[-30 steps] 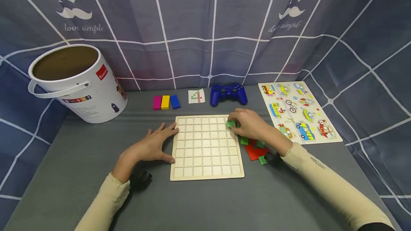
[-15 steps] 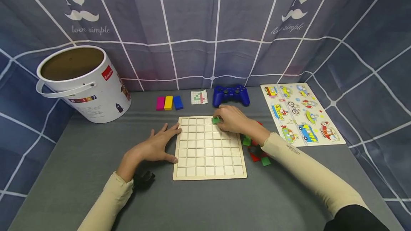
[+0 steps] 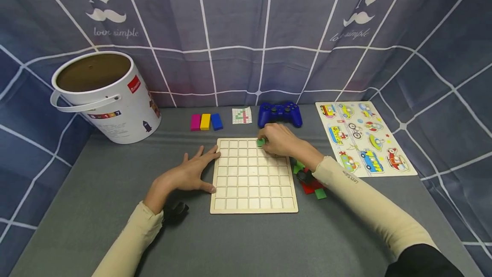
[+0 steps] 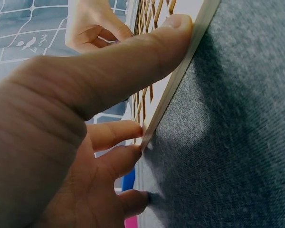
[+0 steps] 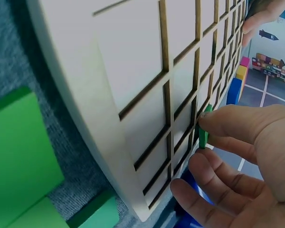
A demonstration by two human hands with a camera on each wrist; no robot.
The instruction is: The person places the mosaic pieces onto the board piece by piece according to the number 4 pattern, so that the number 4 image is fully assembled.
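A square wooden board (image 3: 253,183) marked with a grid of shallow cells lies flat on the grey table. Between thumb and fingers my right hand (image 3: 282,141) pinches a small green tile (image 3: 261,142) over the top row of cells, a little right of the middle. In the right wrist view that tile (image 5: 204,135) stands tilted on edge against the grid. My left hand (image 3: 184,174) rests at the board's left edge with fingers spread, thumb and fingertips touching the rim. Red tiles (image 3: 308,188) and green tiles (image 3: 320,193) lie loose right of the board, partly behind my right wrist.
Behind the board are magenta (image 3: 195,122), yellow (image 3: 205,122) and blue (image 3: 216,121) blocks, a small pattern card (image 3: 241,116) and a blue game controller (image 3: 280,114). A white bucket (image 3: 119,114) stands back left, a picture puzzle board (image 3: 363,140) at right.
My right hand has carried the green tile leftward from the board's top right corner along the top row, then nearly stopped. The left hand stays at the rim.
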